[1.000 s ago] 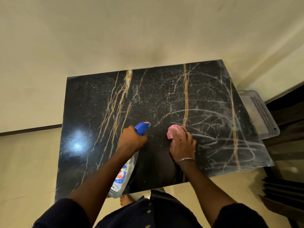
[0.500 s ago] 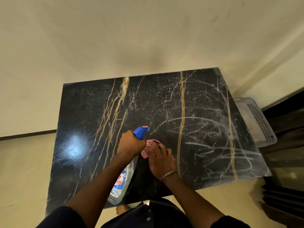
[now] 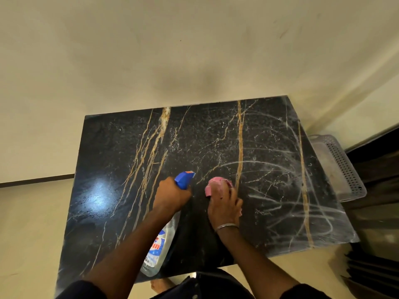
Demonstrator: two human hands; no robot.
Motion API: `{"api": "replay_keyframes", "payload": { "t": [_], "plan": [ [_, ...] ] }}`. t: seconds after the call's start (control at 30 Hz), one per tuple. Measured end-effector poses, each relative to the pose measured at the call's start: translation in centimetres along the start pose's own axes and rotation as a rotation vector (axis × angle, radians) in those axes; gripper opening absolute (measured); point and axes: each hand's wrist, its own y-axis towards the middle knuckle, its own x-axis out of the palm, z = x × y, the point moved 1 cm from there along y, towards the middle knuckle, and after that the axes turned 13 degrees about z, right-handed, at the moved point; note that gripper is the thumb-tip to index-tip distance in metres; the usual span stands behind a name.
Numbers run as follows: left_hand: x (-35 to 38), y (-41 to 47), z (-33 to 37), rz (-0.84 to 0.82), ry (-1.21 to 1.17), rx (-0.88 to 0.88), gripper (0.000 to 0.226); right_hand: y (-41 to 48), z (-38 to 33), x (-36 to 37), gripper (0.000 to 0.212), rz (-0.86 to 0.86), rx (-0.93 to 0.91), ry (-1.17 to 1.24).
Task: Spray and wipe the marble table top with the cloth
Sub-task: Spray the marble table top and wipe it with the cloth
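Two hands: each one has a thing in it.
Left hand (image 3: 170, 195): the fingers are wrapped tight round the neck of the spray bottle (image 3: 159, 249), just under its blue top. The top points away, over the table.
Right hand (image 3: 224, 207): it lies on the pink cloth (image 3: 216, 184). The fingers are bent over the cloth, holding it in a bunch and pressing it down on the stone.
Where the cloth is: near the middle of the table top (image 3: 108, 158), toward the near edge, just beside the blue top of the bottle.
Cloth, how it feels: I think it is soft, light and floppy. It is best kept bunched under the palm so it does not slide out.
Bottle, how it feels: clear, smooth plastic with some liquid inside, so likely a bit heavy at the bottom. Wet fingers could slip on it. The thin neck is the best place to hold.
Table top, how it feels: dark stone with gold and white lines. It looks hard and smooth, and probably slippery where it is wet.
White streaks (image 3: 280, 201): they curl over the right side. The left side has none and shines under a light.
Basket (image 3: 341, 165): a pale one with holes sits just past the table's right edge.
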Motion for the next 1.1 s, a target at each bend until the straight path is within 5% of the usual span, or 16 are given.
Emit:
{"api": "replay_keyframes", "payload": {
  "t": [0.27,0.5,0.63,0.97,1.1],
  "plan": [
    [0.2,-0.1,1.6,0.049,-0.004,0.004,0.023,-1.1,-2.0,0.8,0.066,-0.111,-0.332,0.08],
    [-0.4,0.8,1.3,0.017,-0.032,-0.001,0.026,3.8,4.7,0.0,0.059,0.025,0.085,-0.023],
    [-1.3,0.9,1.0,0.046,-0.036,-0.041,0.022,4.8,1.8,0.2,0.06,0.029,0.265,-0.024],
    [-2.3,1.0,0.7,0.155,-0.018,-0.067,0.016,4.1,-8.1,2.8,0.067,-0.065,-0.398,0.087],
    [-2.9,1.7,0.4,0.117,-0.012,-0.105,0.023,7.1,-3.3,1.8,0.053,0.004,-0.248,0.035]
  ]
}}
